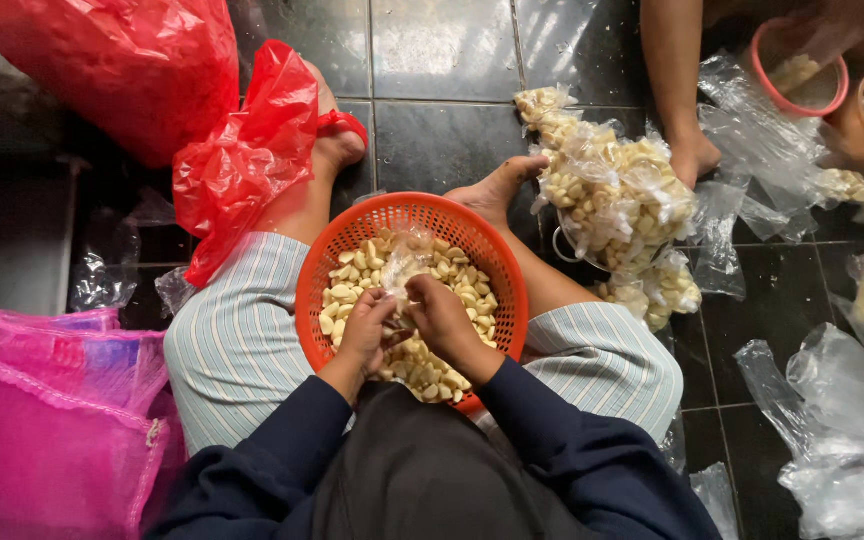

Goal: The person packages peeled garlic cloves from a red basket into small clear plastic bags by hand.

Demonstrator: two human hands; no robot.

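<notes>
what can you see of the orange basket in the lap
The orange basket is round, plastic-looking, with slotted mesh walls. It sits upright between the person's knees, on striped shorts, partly filled with pale peeled garlic cloves. The left hand and right hand meet inside it, holding a small clear bag.

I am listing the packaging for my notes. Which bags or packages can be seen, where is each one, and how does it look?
Clear small bag: over the orange basket, held by left hand and right hand.
Filled clear bags: floor, right of basket, pale peeled cloves inside.
Red plastic bags: upper left, crumpled.
Pink mesh sack: lower left.
Empty clear bags: lower right, crumpled.
No labels, signs or screens.
</notes>
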